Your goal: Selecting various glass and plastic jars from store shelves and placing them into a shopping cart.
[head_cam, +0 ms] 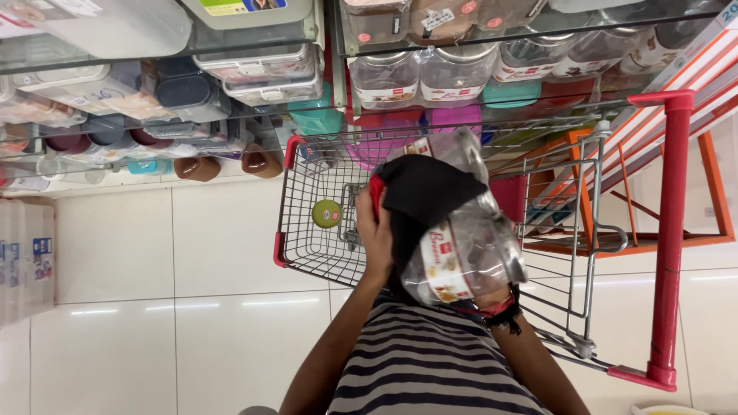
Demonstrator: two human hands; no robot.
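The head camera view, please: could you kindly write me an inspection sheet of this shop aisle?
Surface: glossy white tiled floor.
Job's things: pack of clear plastic jars in wrap, with a black cloth over it, held above the wire shopping trolley.
Clutter: green round lid in the trolley.
Fingers: left hand grips the pack's side; right hand is mostly hidden beneath it.
Cables: nothing seen.
Surroundings: glass shelves of plastic containers; orange stepladder.

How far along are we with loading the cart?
Done: one small green-lidded item lies in the shopping cart. In hand: the left hand and right hand hold a wrapped pack of clear jars with a black cloth above the cart. Left: the pack is not in yet.
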